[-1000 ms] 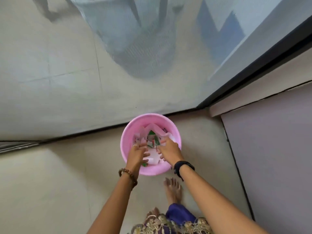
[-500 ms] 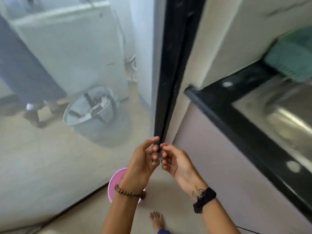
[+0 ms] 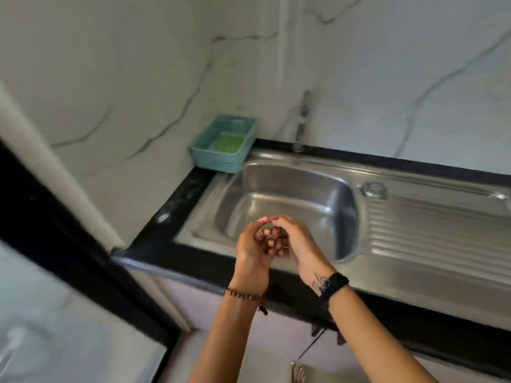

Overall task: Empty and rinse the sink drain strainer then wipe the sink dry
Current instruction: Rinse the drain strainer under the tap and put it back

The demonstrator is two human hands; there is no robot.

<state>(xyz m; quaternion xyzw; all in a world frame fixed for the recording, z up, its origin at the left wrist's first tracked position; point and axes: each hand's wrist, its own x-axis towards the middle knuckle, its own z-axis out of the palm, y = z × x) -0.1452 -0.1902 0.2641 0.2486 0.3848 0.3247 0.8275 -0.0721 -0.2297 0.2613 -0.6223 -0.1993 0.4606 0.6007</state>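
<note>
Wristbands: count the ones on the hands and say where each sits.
2. A bead bracelet circles the left wrist; a black band circles the right wrist. None other shows.

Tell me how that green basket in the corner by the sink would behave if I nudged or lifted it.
The basket looks like thin slotted plastic, so probably light and slightly flexible. It sits flat and low on the black counter, so it should slide rather than tip. Only a flat green thing, perhaps a sponge, shows inside, so there is likely little weight to shift.
</note>
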